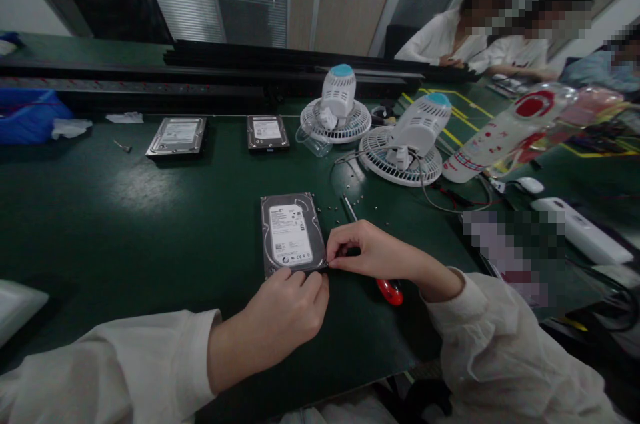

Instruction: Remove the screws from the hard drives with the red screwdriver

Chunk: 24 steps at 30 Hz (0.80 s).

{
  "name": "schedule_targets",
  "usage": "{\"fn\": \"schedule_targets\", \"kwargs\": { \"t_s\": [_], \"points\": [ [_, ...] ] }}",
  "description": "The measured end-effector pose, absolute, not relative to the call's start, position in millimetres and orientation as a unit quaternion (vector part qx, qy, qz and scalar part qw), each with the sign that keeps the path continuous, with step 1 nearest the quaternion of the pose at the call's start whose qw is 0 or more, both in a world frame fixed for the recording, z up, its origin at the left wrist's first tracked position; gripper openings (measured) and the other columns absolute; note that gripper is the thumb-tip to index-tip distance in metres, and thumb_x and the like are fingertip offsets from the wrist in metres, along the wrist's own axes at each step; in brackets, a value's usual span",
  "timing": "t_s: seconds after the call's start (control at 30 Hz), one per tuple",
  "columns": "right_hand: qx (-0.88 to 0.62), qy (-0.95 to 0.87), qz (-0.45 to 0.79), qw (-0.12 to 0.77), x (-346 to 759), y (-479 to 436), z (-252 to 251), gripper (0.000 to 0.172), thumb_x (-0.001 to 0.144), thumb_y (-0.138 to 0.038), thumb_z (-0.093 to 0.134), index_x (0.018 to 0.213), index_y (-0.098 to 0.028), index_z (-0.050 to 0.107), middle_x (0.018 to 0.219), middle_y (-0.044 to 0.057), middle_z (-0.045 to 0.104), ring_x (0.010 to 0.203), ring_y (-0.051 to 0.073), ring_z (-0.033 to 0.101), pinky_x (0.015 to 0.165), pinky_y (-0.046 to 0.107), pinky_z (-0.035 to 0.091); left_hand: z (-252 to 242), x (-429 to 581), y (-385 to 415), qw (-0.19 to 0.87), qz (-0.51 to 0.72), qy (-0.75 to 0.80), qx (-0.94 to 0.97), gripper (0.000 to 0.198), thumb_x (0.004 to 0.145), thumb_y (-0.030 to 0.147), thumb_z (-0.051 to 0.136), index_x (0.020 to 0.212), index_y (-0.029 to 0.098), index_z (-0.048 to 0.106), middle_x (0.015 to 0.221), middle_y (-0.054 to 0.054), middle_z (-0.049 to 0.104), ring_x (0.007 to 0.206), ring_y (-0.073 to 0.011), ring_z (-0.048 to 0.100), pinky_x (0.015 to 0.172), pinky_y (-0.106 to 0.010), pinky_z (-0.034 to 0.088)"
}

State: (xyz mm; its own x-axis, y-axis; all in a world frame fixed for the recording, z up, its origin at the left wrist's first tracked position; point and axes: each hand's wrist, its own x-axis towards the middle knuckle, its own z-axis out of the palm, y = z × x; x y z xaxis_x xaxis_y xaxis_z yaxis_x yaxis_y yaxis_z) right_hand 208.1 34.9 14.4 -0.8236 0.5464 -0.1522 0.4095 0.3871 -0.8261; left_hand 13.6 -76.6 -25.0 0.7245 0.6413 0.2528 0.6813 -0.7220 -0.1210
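A hard drive [291, 231] with a white label lies face up on the green table. My left hand [280, 311] is closed at its near edge, the fingers curled against the drive and their tips partly hidden. At the drive's near right corner my right hand [367, 251] is closed in a pinch; whatever is between thumb and finger is too small to make out. Beneath the right hand lies a screwdriver [389, 292], its red handle and metal shaft showing on either side. Several small screws [337, 205] are scattered to the right of the drive.
Farther back lie two more hard drives [177, 136] [268, 133]. Two white fans [337, 104] [405, 137] with a cable stand beyond the screws. A bottle [493, 137], a power strip [583, 229] and a blue bin [33, 116] are around. People sit at the back right.
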Motion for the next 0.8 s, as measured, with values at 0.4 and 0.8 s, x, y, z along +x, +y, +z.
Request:
{"fn": "schedule_targets", "kwargs": {
  "t_s": [0.4, 0.8],
  "points": [
    [-0.289, -0.844, 0.447, 0.064, 204.5, 33.3, 17.5, 0.008, 0.085, -0.019, 0.063, 0.083, -0.012, 0.068, 0.081, 0.002, 0.067, 0.072, 0.010, 0.060, 0.069, 0.024, 0.049, -24.5, 13.4, -76.6, 0.124, -0.108, -0.356, -0.920, 0.036, 0.092, 0.014, 0.055, 0.125, 0.000, 0.058, 0.088, -0.009, 0.069, 0.070, -0.0195, 0.062, 0.057, -0.034, 0.044],
    [-0.309, -0.845, 0.431, 0.070, 201.8, 31.7, 14.9, 0.013, 0.087, -0.024, 0.064, 0.085, -0.012, 0.067, 0.076, 0.002, 0.067, 0.065, 0.008, 0.059, 0.061, 0.020, 0.046, -25.0, 13.6, -76.0, 0.127, -0.113, -0.358, -0.918, 0.036, 0.093, 0.016, 0.056, 0.126, 0.002, 0.059, 0.087, -0.008, 0.069, 0.069, -0.0189, 0.062, 0.057, -0.033, 0.043]
  ]
}}
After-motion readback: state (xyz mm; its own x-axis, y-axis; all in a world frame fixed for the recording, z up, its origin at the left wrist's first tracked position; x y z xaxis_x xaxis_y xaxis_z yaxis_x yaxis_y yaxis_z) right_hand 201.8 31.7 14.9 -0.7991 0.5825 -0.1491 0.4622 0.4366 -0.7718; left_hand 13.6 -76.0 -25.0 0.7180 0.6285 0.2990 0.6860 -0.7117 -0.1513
